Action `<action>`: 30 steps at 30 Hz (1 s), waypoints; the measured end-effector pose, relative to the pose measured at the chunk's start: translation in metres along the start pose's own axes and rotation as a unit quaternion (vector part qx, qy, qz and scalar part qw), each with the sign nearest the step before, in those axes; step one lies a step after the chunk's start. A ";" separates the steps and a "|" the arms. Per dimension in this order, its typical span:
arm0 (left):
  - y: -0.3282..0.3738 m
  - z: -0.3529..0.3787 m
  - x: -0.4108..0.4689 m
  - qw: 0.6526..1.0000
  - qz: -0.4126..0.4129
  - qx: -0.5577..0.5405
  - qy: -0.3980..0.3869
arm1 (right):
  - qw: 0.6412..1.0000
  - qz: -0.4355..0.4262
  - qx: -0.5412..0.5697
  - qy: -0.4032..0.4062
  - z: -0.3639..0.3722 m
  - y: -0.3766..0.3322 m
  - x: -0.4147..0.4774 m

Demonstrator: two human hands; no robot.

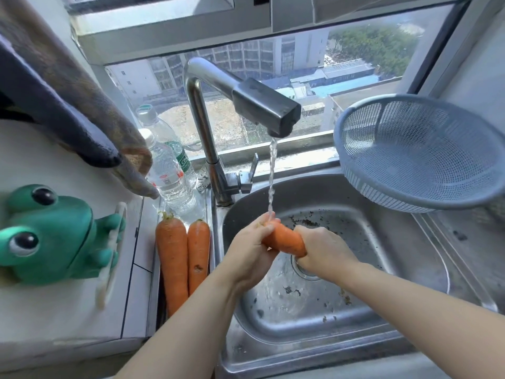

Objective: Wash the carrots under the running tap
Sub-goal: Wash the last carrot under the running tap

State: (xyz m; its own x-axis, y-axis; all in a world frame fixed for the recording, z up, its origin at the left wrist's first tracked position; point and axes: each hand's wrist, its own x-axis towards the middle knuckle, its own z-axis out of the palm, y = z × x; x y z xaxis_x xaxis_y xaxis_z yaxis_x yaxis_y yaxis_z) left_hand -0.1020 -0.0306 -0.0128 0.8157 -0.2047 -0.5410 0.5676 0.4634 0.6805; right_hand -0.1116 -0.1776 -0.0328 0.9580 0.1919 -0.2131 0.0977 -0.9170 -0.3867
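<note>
An orange carrot [285, 239] lies across the steel sink [388, 258], held over the drain by both hands. My left hand [250, 248] grips its top end, where the stream of water [272, 173] from the steel tap [262, 105] lands. My right hand [323, 248] grips the other end, hiding the tip. Two more carrots [173, 258] [198, 253] lie side by side on the ledge left of the sink, leaf ends pointing away from me.
A blue plastic colander [420, 154] sits tilted at the sink's back right. Two water bottles [168, 170] stand behind the carrots. A green frog figure [52, 233] is on the left counter, towels [62, 97] hang above it. Dirt specks lie in the sink basin.
</note>
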 end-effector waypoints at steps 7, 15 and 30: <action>-0.002 -0.002 0.006 0.998 0.026 0.042 0.040 | 0.995 -0.048 -0.076 0.041 0.000 0.000 0.004; 0.000 -0.009 0.002 1.000 -0.009 -0.026 0.007 | 0.995 -0.069 -0.059 0.042 -0.002 0.005 0.007; -0.001 -0.006 -0.001 0.993 0.033 0.113 -0.008 | 0.994 -0.077 -0.067 0.047 -0.006 0.013 0.012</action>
State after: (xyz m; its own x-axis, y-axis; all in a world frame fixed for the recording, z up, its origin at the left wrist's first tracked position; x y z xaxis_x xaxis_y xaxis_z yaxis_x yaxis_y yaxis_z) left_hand -0.1040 -0.0259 -0.0164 0.8530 -0.1940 -0.4845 0.5212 0.2705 0.8094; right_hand -0.0969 -0.1891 -0.0354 0.9493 0.3055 -0.0746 0.2734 -0.9190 -0.2841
